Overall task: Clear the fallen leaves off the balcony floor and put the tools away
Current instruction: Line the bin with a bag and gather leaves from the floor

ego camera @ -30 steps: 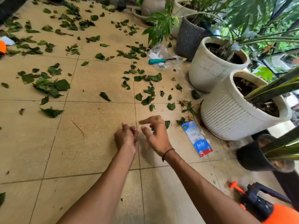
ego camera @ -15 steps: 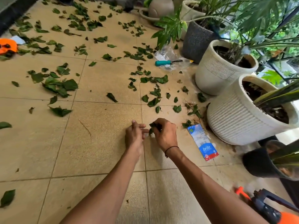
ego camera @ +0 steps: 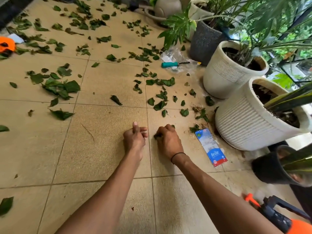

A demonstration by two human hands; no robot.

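Nearest the camera, at the lower right, an orange-and-black sprayer (ego camera: pixel 276 215) is lying on the tiled balcony floor (ego camera: pixel 101 149). Both bare forearms are reaching forward over the tiles. The right hand (ego camera: pixel 167 141), a dark band at its wrist, is curling its fingers tightly around a small clump of dark leaf (ego camera: pixel 156 136), its grip closed on it just above the floor. The left hand (ego camera: pixel 135 137) is sitting just beside it, apart from it; its fingers are loosely curled with one fingertip sticking up, and this grip is holding nothing that can be seen.

Just to the right of the hands, a blue-and-white packet (ego camera: pixel 211 147) is lying flat beside a ribbed white pot (ego camera: pixel 249 125), with a black pot (ego camera: pixel 268 168) nearer the camera. Beyond the hands, fallen leaves (ego camera: pixel 62 86) are lying scattered across most of the floor, thick at the left and in the far corner. Farther off, a teal-handled tool (ego camera: pixel 169 64) is resting on crumpled clear plastic (ego camera: pixel 173 55), near a second white pot (ego camera: pixel 228 73) and a dark grey pot (ego camera: pixel 206 41). At the far left edge an orange object (ego camera: pixel 6 44) is lying among leaves.
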